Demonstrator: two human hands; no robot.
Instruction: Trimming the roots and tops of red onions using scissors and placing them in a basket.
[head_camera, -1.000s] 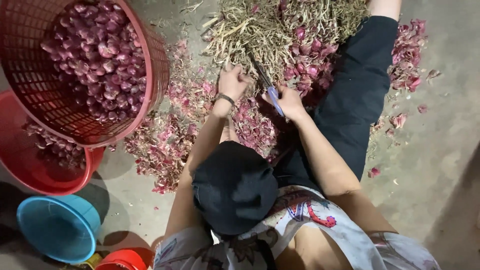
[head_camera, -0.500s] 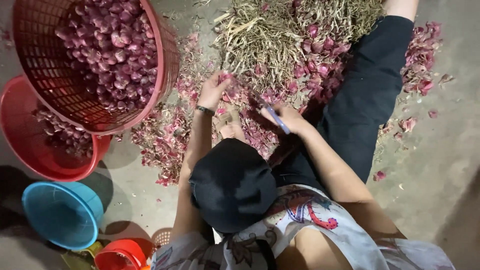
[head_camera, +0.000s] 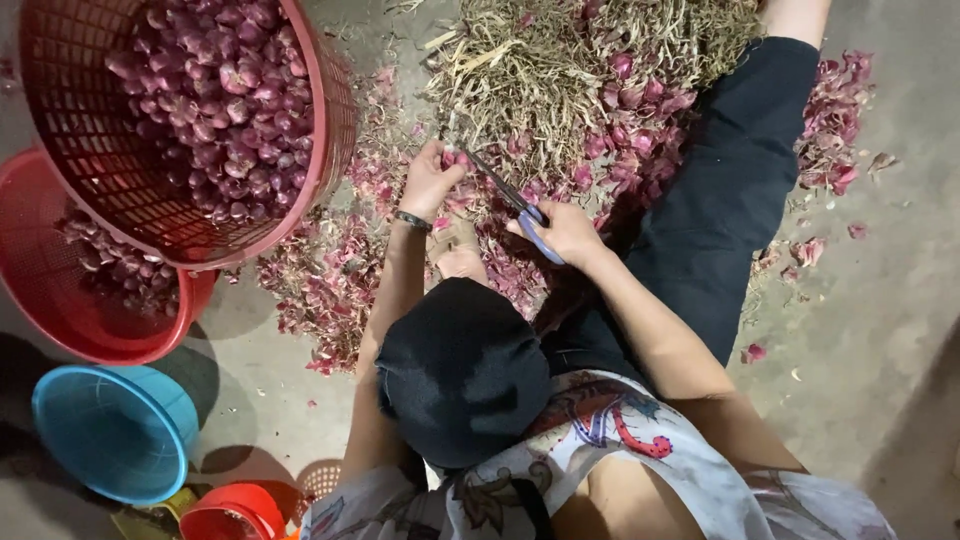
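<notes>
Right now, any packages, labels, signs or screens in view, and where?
None in view: no package, label, sign or screen.
Only open containers stand at the left: a red basket of shallots, a red tub beneath it, a blue bowl lower left.

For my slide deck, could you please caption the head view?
Seated person's left hand holds a shallot while right hand works scissors, beside a red basket.

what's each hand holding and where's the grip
The right hand holds scissors by the blue handles, blades pointing up-left. The left hand pinches a small shallot in its fingertips at the blade tips.
</notes>
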